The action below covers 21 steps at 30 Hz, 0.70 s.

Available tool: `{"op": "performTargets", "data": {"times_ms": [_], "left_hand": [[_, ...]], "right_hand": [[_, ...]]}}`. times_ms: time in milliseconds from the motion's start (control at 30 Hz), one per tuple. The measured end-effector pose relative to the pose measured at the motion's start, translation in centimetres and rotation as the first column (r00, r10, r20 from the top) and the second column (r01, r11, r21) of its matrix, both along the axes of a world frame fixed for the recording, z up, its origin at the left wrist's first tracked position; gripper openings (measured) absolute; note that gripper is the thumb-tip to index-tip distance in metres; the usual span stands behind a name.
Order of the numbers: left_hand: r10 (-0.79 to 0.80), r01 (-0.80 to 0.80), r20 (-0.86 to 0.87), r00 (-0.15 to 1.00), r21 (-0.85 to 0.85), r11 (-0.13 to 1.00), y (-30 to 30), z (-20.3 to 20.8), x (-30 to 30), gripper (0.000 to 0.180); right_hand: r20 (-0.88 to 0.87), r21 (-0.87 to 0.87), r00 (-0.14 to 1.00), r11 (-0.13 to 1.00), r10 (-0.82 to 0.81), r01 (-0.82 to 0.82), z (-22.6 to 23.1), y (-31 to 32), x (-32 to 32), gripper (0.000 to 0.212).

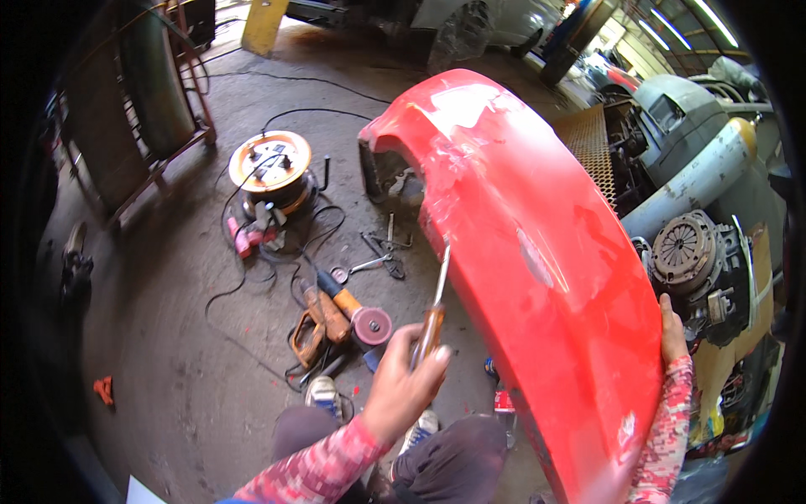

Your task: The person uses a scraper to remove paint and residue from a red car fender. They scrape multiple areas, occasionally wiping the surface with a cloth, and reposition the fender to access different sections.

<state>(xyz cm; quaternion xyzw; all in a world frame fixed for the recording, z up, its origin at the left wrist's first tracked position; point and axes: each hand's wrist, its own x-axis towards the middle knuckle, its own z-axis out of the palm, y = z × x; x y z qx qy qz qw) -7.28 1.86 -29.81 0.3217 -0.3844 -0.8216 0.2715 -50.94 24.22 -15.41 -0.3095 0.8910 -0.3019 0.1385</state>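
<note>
A large red car bumper [546, 227] stands tilted in front of me, scuffed, with a torn, scraped patch near its upper left end. My left hand [407, 378] is closed around the amber handle of a screwdriver [441, 281]. The shaft points up and away, and its tip is at the bumper's left edge; whether it touches cannot be told. On the bumper's right edge, my right hand [672, 332] holds on, with its fingers partly hidden.
An angle grinder [357, 311] and an orange-brown power tool [319, 323] lie on the floor left of the bumper. Beyond them stands a cable reel [273, 168] with trailing cords. A clutch cover [684, 248], a grey cylinder [697, 185] and other car parts crowd the right.
</note>
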Motion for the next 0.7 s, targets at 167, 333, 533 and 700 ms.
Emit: {"op": "performTargets", "data": {"times_ms": [167, 333, 533, 700], "left_hand": [[0.198, -0.137, 0.127, 0.972, -0.377, 0.916, -2.3, -2.3, 0.6, 0.03], [0.329, -0.303, 0.206, 0.921, -0.15, 0.941, -5.1, -7.8, -1.9, 0.045], [0.322, -0.128, 0.473, 0.82, -0.397, 0.909, -5.1, -10.4, -3.5, 0.043], [0.425, -0.087, 0.492, 0.759, -0.572, 0.816, -5.1, -6.1, -4.8, 0.042]], "right_hand": [[0.085, -0.09, 0.996, 0.995, -0.024, 0.031, 0.0, -1.2, 1.7, 0.068], [-0.107, 0.11, 0.994, 0.994, -0.01, 0.021, 0.8, -4.3, 3.9, 0.066], [-0.116, 0.117, 0.992, 0.991, -0.045, 0.058, 0.9, -4.7, 3.8, 0.074], [-0.098, 0.189, 0.994, 0.98, -0.048, 0.066, 2.1, -3.4, 2.0, 0.062]]}}
